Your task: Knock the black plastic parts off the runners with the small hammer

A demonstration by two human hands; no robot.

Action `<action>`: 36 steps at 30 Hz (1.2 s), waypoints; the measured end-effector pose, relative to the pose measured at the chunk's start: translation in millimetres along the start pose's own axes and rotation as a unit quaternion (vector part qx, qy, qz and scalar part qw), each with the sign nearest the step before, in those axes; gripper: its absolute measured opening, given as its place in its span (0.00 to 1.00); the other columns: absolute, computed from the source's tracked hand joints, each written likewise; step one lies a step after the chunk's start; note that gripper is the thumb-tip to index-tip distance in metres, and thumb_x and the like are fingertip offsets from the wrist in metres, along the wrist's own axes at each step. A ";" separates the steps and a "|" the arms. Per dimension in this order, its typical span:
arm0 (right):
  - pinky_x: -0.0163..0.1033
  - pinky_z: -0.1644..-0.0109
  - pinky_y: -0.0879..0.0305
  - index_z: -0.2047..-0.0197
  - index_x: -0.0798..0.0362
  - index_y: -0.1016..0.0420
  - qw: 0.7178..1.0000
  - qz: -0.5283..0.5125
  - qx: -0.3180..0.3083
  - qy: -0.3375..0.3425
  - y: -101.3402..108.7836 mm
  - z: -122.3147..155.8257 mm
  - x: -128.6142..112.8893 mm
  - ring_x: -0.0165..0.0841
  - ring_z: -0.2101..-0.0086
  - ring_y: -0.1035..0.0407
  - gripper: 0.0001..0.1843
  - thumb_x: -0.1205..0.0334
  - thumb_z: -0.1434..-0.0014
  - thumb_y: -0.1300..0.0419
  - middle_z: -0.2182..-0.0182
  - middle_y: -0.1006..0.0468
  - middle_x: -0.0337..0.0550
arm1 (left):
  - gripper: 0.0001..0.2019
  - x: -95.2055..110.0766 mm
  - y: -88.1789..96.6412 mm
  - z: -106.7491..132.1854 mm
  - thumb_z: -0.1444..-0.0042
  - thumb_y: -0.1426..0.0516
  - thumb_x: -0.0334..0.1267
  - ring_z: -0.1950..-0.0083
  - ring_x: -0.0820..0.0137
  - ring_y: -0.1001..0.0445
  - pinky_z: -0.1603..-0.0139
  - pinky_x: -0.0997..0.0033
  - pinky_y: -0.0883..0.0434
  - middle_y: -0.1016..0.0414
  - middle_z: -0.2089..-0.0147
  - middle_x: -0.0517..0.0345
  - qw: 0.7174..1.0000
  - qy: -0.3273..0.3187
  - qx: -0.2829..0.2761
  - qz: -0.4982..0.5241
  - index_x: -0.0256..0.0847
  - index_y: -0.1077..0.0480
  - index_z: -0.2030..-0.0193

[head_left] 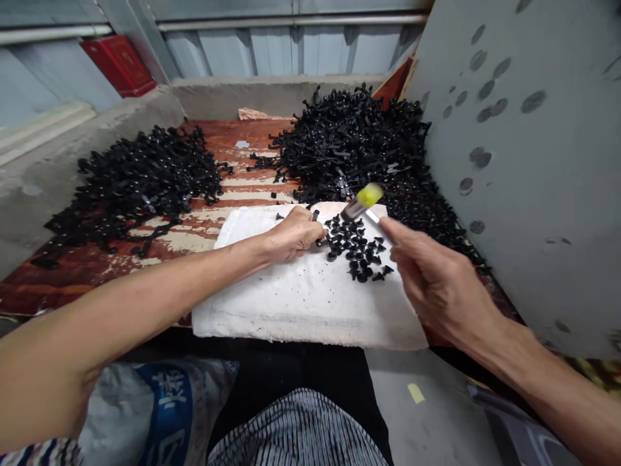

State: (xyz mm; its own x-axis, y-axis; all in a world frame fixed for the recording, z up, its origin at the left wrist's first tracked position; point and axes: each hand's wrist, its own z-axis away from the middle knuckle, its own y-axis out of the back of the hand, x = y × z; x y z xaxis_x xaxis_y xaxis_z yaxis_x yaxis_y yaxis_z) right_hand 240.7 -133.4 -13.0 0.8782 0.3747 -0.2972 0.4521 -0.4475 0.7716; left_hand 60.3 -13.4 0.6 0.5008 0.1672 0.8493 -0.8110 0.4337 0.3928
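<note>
My right hand [436, 278] is closed round the handle of a small hammer [359, 202] with a yellow end, raised above the cloth and slightly blurred. Between the fingers of my left hand [295, 233] is a small black part [317, 226] with rounded ends, held upright near the middle of the white cloth [291, 298]. Just right of my left hand lie several loose black pieces [361, 249], small and flared like little plugs. My fingers hide some of the held part.
Large heaps of black parts lie at the left [145, 181] and at the back right [359, 149] of the worn red-brown tabletop [237, 162]. A grey spotted panel [524, 162] stands along the right. Below left is a white and blue sack [165, 408]. A red box [119, 65] sits at the back left.
</note>
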 end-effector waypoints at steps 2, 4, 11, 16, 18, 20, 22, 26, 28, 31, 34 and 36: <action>0.39 0.59 0.26 0.35 0.52 0.35 0.997 -0.010 0.082 0.004 1.1 -0.6 -3.3 0.34 0.63 0.25 0.26 0.70 0.36 0.50 0.56 0.22 0.49 | 0.16 -0.9 -0.3 -0.1 0.54 0.43 0.24 0.86 0.82 0.51 0.83 0.72 0.54 0.48 0.86 0.66 1.000 0.010 0.006 0.012 0.42 0.46 0.82; 0.38 0.63 0.27 0.35 0.52 0.35 0.996 0.013 0.083 0.021 -0.9 0.3 -3.9 0.33 0.67 0.26 0.27 0.72 0.37 0.50 0.59 0.21 0.48 | 0.15 -3.3 -0.4 -1.9 0.54 0.43 0.25 0.86 0.82 0.50 0.84 0.73 0.55 0.47 0.86 0.66 1.000 0.012 0.006 0.021 0.42 0.45 0.82; 0.42 0.60 0.25 0.34 0.53 0.36 0.998 -0.032 0.054 0.004 -6.3 6.5 0.2 0.35 0.65 0.26 0.27 0.70 0.36 0.51 0.57 0.21 0.51 | 0.13 -11.4 -1.2 -6.8 0.53 0.43 0.25 0.87 0.81 0.47 0.84 0.73 0.57 0.42 0.86 0.64 0.998 0.033 -0.016 0.053 0.41 0.43 0.80; 0.40 0.73 0.28 0.37 0.55 0.32 0.998 0.030 -0.045 0.019 -8.0 7.3 1.3 0.33 0.76 0.31 0.27 0.71 0.38 0.52 0.70 0.25 0.45 | 0.13 -10.2 -2.3 -3.3 0.53 0.42 0.25 0.87 0.82 0.47 0.83 0.74 0.58 0.40 0.85 0.63 0.997 0.036 -0.013 0.067 0.41 0.42 0.79; 0.39 0.70 0.27 0.38 0.56 0.31 1.000 0.007 -0.026 0.012 -8.2 7.6 1.4 0.33 0.74 0.29 0.25 0.71 0.37 0.51 0.69 0.24 0.46 | 0.14 -8.4 -2.4 -0.1 0.53 0.42 0.24 0.87 0.83 0.50 0.82 0.74 0.58 0.42 0.86 0.64 0.997 0.040 -0.016 0.062 0.41 0.43 0.79; 0.41 0.64 0.26 0.37 0.55 0.33 0.999 -0.017 0.037 0.005 -7.8 8.2 0.5 0.34 0.70 0.27 0.24 0.71 0.36 0.51 0.65 0.23 0.48 | 0.14 -7.4 -2.1 1.7 0.53 0.43 0.24 0.88 0.84 0.53 0.82 0.73 0.59 0.43 0.87 0.66 0.996 0.048 -0.019 0.069 0.42 0.44 0.79; 0.40 0.67 0.26 0.37 0.53 0.32 1.000 -0.004 0.023 0.011 -7.9 9.8 0.2 0.33 0.72 0.28 0.25 0.70 0.36 0.52 0.67 0.23 0.46 | 0.14 -7.9 -1.7 1.2 0.53 0.43 0.24 0.88 0.83 0.53 0.82 0.73 0.59 0.44 0.88 0.67 0.996 0.053 -0.018 0.074 0.42 0.45 0.79; 0.39 0.67 0.27 0.36 0.51 0.33 1.000 -0.001 -0.021 -0.011 -11.8 14.5 2.8 0.34 0.70 0.27 0.26 0.69 0.36 0.51 0.66 0.23 0.46 | 0.13 -10.1 -4.5 -3.3 0.54 0.43 0.25 0.88 0.82 0.53 0.82 0.73 0.58 0.41 0.87 0.66 0.995 0.065 -0.015 0.072 0.42 0.44 0.77; 0.38 0.67 0.28 0.36 0.50 0.34 0.999 -0.021 -0.010 -0.034 -13.9 14.7 3.7 0.34 0.70 0.28 0.26 0.68 0.36 0.51 0.66 0.23 0.46 | 0.12 -10.6 -7.3 -3.2 0.55 0.43 0.25 0.88 0.82 0.52 0.83 0.73 0.57 0.39 0.87 0.65 0.995 0.071 -0.014 0.071 0.42 0.44 0.77; 0.36 0.73 0.31 0.43 0.51 0.27 0.988 -0.107 -0.076 -0.087 -11.4 9.9 3.6 0.31 0.76 0.32 0.21 0.66 0.39 0.49 0.74 0.27 0.41 | 0.11 -11.1 -4.4 0.0 0.54 0.44 0.27 0.87 0.80 0.50 0.84 0.74 0.54 0.43 0.87 0.67 0.997 0.048 -0.011 0.054 0.42 0.43 0.78; 0.31 0.83 0.42 0.48 0.53 0.28 0.915 -0.297 -0.084 -0.258 0.1 3.0 5.9 0.26 0.83 0.42 0.18 0.58 0.40 0.44 0.79 0.33 0.34 | 0.07 -9.7 23.9 -1.2 0.54 0.43 0.28 0.85 0.79 0.46 0.85 0.76 0.49 0.42 0.84 0.66 0.999 -0.046 -0.001 0.029 0.40 0.38 0.77; 0.28 0.86 0.49 0.49 0.50 0.30 0.828 -0.418 -0.028 -0.373 7.8 0.2 11.9 0.24 0.85 0.47 0.19 0.54 0.44 0.39 0.79 0.34 0.32 | 0.04 -5.7 61.5 -7.7 0.55 0.42 0.30 0.83 0.78 0.44 0.84 0.76 0.47 0.38 0.80 0.64 0.995 -0.087 0.052 0.010 0.38 0.35 0.76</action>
State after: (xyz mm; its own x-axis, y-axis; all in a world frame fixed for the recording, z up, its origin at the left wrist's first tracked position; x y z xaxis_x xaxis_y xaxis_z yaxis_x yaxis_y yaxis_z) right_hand 254.7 -132.6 -10.7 0.1232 -0.0810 -0.9891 0.9610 -0.2388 0.1393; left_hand 9.9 19.2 17.2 0.4310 0.0152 0.9022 -0.8522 0.3354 0.4014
